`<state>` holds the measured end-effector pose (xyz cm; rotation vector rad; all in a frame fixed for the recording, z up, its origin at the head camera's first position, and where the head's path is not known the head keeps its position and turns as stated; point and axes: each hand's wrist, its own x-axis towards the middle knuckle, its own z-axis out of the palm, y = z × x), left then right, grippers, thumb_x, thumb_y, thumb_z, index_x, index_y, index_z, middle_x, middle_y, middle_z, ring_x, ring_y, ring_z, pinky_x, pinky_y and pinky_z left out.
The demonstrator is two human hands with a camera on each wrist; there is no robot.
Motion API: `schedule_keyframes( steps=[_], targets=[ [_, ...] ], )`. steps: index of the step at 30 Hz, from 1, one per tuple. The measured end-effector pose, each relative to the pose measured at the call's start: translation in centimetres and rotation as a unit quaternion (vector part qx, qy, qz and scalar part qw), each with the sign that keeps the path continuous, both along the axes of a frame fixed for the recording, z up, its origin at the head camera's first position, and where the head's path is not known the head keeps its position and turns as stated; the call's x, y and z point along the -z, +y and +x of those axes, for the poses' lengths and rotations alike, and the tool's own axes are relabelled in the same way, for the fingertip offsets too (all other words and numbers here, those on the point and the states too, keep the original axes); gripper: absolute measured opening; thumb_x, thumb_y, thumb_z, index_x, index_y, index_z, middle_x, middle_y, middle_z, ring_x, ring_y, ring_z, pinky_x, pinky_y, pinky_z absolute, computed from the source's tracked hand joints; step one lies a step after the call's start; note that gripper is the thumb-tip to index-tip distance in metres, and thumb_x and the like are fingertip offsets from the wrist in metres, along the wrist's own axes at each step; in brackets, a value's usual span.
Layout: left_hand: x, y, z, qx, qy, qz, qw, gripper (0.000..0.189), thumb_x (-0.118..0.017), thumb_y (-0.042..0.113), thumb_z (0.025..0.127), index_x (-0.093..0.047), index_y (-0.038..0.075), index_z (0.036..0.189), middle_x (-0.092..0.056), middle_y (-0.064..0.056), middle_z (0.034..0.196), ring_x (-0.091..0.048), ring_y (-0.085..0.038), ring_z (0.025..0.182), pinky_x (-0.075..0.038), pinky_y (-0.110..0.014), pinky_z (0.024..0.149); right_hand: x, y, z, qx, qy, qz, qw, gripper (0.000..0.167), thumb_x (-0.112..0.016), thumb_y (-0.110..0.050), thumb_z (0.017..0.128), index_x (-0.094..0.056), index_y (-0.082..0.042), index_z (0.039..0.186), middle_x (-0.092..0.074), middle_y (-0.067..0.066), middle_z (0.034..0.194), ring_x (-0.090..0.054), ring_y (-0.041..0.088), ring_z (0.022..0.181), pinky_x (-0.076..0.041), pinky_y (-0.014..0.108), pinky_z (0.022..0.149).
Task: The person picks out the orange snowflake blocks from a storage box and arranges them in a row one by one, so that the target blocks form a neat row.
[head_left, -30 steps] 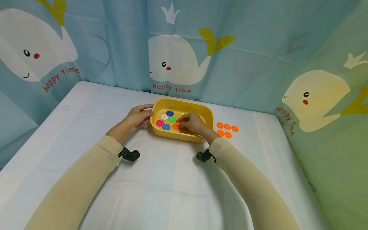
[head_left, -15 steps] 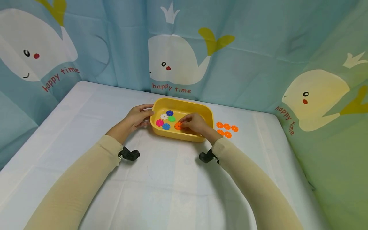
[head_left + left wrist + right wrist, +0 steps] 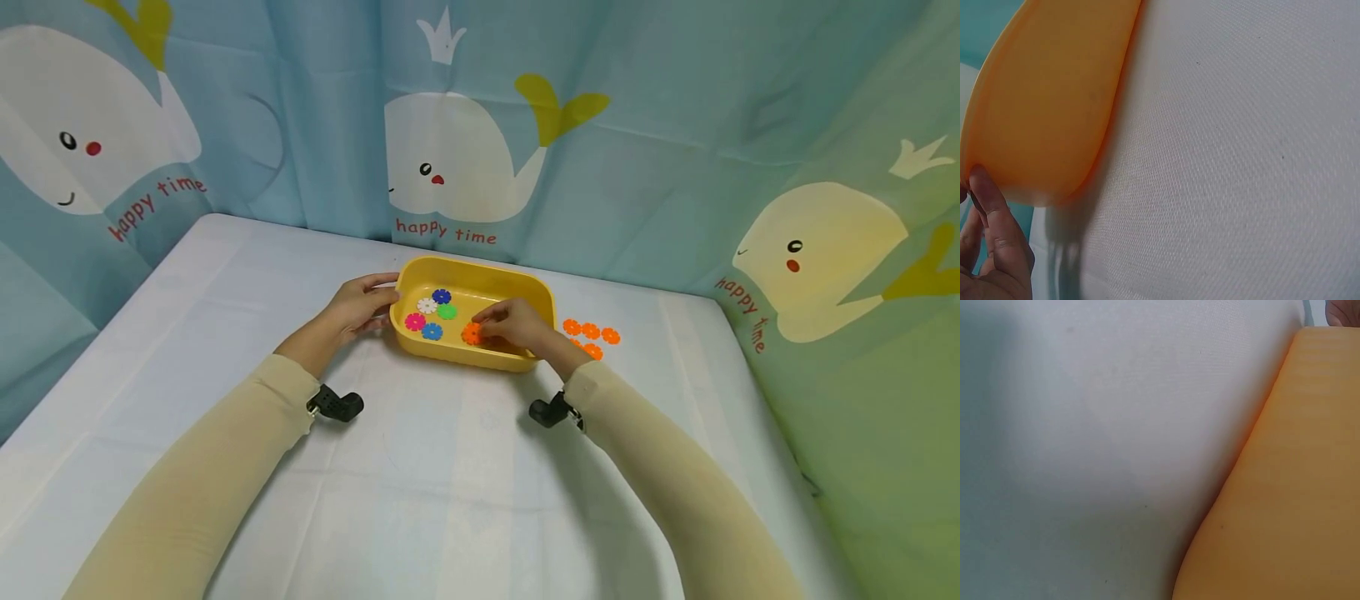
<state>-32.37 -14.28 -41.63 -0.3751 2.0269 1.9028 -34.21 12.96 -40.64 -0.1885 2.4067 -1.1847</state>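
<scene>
A yellow plastic tub (image 3: 468,355) stands on the white-covered table. My left hand (image 3: 358,307) holds its left end, fingers and thumb at the rim; in the left wrist view a fingertip lies against the outer wall. My right hand (image 3: 517,323) reaches into the tub and pinches an orange snowflake-shaped disc (image 3: 472,334) low inside, partly hidden by the fingers. Left of it in the tub lie a green disc (image 3: 447,312), a light blue disc (image 3: 432,332), a pink disc (image 3: 415,322), a white disc (image 3: 427,306) and a dark blue disc (image 3: 442,296).
Several orange discs (image 3: 591,331) lie in two rows on the table, just right of the tub, partly behind the right wrist. A whale-printed curtain (image 3: 660,150) hangs along the table's back and right edges.
My right hand has slid a little to the right inside the tub, with the orange disc in its fingers, away from the other colours. My left hand has stayed at the tub's left end.
</scene>
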Motion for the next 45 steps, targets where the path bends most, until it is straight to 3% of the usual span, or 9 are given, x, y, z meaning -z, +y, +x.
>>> schedule_keyframes(
  steps=[8,14,20,28,37,45],
  targets=[
    [-0.1,0.1,0.2,0.002,-0.002,0.004,1.0000,0.050,-0.061,0.025,0.098,-0.048,0.027,0.146,-0.059,-0.006,0.135,-0.060,-0.008,0.063,-0.050,-0.015,0.057,-0.6,0.6,0.5,-0.019,0.012,0.008,0.9997,0.026,-0.066,-0.005,0.092,-0.069,0.003,0.117,-0.072,0.014,0.103,-0.066,0.011,0.081,-0.055,0.022,0.080],
    [0.0,0.1,0.2,-0.001,-0.001,0.004,1.0000,0.049,-0.061,0.024,0.098,-0.048,0.027,0.146,-0.059,-0.006,0.135,-0.060,-0.008,0.063,-0.050,-0.015,0.056,-1.6,1.1,0.8,-0.008,-0.014,-0.034,0.9993,0.028,-0.064,0.001,0.092,-0.065,0.008,0.119,-0.070,0.017,0.104,-0.067,0.014,0.081,-0.058,0.032,0.086],
    [0.1,0.0,0.1,0.001,-0.004,0.003,1.0000,0.050,-0.061,0.025,0.098,-0.047,0.027,0.146,-0.059,-0.007,0.134,-0.058,-0.009,0.061,-0.048,-0.015,0.054,-2.2,1.6,1.1,-0.017,-0.008,-0.030,0.9994,0.028,-0.062,-0.001,0.094,-0.064,0.009,0.120,-0.068,0.023,0.110,-0.068,0.019,0.087,-0.056,0.040,0.092],
    [0.3,-0.1,0.0,-0.002,-0.006,0.005,1.0000,0.050,-0.062,0.025,0.097,-0.048,0.028,0.146,-0.059,-0.007,0.133,-0.059,-0.009,0.061,-0.049,-0.015,0.054,-2.6,2.0,1.4,-0.021,-0.006,-0.040,0.9990,0.027,-0.060,-0.001,0.094,-0.064,0.010,0.119,-0.069,0.021,0.107,-0.069,0.018,0.085,-0.056,0.042,0.091],
    [0.2,-0.1,0.0,0.000,-0.002,0.007,1.0000,0.050,-0.061,0.024,0.098,-0.048,0.027,0.146,-0.059,-0.007,0.135,-0.060,-0.008,0.062,-0.049,-0.015,0.055,-3.1,3.1,1.3,0.005,-0.012,-0.034,0.9993,0.031,-0.063,-0.005,0.094,-0.064,0.005,0.123,-0.068,0.019,0.113,-0.068,0.036,0.101,-0.054,0.043,0.094],
    [0.1,-0.1,0.0,0.001,-0.002,0.011,0.9999,0.050,-0.061,0.024,0.098,-0.048,0.027,0.146,-0.059,-0.007,0.135,-0.060,-0.009,0.061,-0.049,-0.015,0.054,-3.7,4.7,1.3,0.007,-0.013,-0.045,0.9989,0.034,-0.065,-0.008,0.093,-0.062,0.007,0.125,-0.064,0.021,0.119,-0.064,0.040,0.108,-0.049,0.048,0.100]
  ],
)
